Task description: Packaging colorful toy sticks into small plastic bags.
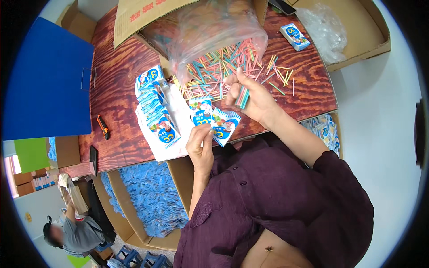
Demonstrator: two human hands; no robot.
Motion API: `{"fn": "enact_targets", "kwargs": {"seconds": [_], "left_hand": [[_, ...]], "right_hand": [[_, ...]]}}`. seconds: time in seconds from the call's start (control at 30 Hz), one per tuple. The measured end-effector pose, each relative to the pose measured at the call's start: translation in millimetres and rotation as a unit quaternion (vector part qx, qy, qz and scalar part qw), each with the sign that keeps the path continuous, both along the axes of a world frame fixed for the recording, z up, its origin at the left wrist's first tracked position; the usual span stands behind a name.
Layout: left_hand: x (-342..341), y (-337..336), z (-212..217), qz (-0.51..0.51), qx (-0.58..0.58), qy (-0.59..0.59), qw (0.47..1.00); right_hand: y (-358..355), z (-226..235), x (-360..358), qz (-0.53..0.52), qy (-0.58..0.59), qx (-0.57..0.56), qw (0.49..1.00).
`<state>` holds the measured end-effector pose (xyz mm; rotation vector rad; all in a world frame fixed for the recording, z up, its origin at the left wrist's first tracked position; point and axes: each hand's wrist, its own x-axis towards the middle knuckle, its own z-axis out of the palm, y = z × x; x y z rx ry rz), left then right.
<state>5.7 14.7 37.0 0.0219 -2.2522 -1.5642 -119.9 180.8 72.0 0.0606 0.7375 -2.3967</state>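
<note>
My left hand [201, 144] pinches the lower edge of a small blue-and-white packet [201, 107] at the table's near edge. A second packet [227, 124] of the same kind fans out beside it, against my fingers. In my right hand [257, 99], curled fingers grip a short bundle of coloured sticks [243, 96], pink and teal. Beyond that hand, a heap of thin pink, yellow, green and teal sticks [210, 69] spills from a clear plastic bag [219, 38]. An overlapping row of packets [157, 109] lies on a white cloth [172, 149] left of my left hand.
The bag lies in a tipped cardboard box [156, 15] on the red wood-patterned table [120, 67]. An orange cutter [103, 127] lies at left, a small carton [295, 36] at right. Below stands a box of blue packets [149, 196]. Another person [80, 232] is at lower left.
</note>
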Motion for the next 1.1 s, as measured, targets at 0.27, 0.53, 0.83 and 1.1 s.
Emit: {"fn": "enact_targets", "kwargs": {"seconds": [0.27,0.53,0.83,1.1], "left_hand": [[6.0,1.9,1.8,0.03,-0.013,-0.017,0.999],[6.2,12.4,1.2,-0.001,0.301,-0.161,0.94],[8.0,3.9,-6.5,0.054,-0.001,-0.007,0.999],[7.3,12.5,-7.6,0.06,-0.047,0.029,0.997]], "right_hand": [[-13.2,16.2,5.7,0.049,0.04,0.014,0.998],[-29.8,5.9,24.0,0.026,0.096,0.075,0.992],[-11.6,10.7,13.0,-0.02,0.073,0.043,0.996],[-23.8,22.1,12.1,0.007,0.13,0.061,0.99]]}}
